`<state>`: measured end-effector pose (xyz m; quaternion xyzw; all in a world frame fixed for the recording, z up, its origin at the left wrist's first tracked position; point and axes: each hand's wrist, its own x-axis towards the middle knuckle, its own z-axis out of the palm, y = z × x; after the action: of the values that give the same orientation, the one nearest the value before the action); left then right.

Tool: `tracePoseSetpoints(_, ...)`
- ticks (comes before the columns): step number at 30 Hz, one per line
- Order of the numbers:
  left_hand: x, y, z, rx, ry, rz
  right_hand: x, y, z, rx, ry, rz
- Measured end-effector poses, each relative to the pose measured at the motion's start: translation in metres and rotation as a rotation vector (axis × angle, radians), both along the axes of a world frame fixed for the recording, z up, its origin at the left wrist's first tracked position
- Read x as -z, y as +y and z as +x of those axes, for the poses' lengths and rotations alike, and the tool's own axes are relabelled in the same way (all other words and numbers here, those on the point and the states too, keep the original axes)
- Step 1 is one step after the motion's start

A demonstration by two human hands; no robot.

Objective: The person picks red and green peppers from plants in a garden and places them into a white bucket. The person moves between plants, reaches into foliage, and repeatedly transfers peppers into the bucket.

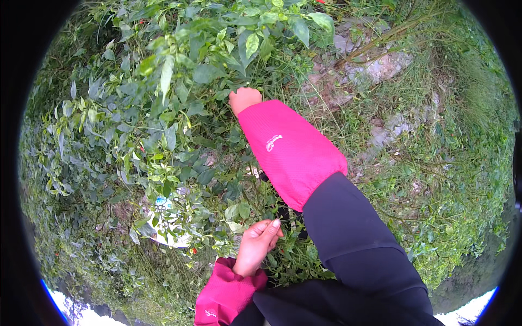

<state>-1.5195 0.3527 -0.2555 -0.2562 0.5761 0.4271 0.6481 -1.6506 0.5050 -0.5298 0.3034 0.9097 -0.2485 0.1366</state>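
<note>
Leafy pepper plants (195, 73) fill the left and upper part of the view. My right hand (246, 99), in a pink sleeve cover (289, 146), reaches into the foliage near the upper middle; its fingers are hidden, so what it touches cannot be told. Low in the middle is my left hand (261, 242), with a pink sleeve cover (230, 291) at its wrist. Its fingers are curled and the thumb lies against the index finger; nothing plain shows in it. A small red fruit (193, 251) hangs to the left of this hand.
A white container or bag (171, 228) with a blue mark sits among the plants at the lower left. Pale sheeting or bare ground (379, 67) shows between grass and thin brown stems (355, 53) at the upper right. Low plants (440, 228) grow along the right.
</note>
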Motion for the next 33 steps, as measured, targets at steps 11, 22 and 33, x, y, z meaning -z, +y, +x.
tracePoseSetpoints(11, 0.000, 0.002, 0.000, 0.021, 0.057, 0.034, -0.023, 0.028, 0.031, -0.142, -0.043, -0.270)
tracePoseSetpoints(22, 0.007, -0.010, 0.009, 0.095, 0.167, 0.079, -0.082, 0.045, 0.063, 0.139, -0.150, -1.433)
tracePoseSetpoints(33, -0.063, -0.033, -0.017, -0.512, 0.492, 0.274, -0.330, -0.013, 0.108, 0.062, 0.249, -1.333)
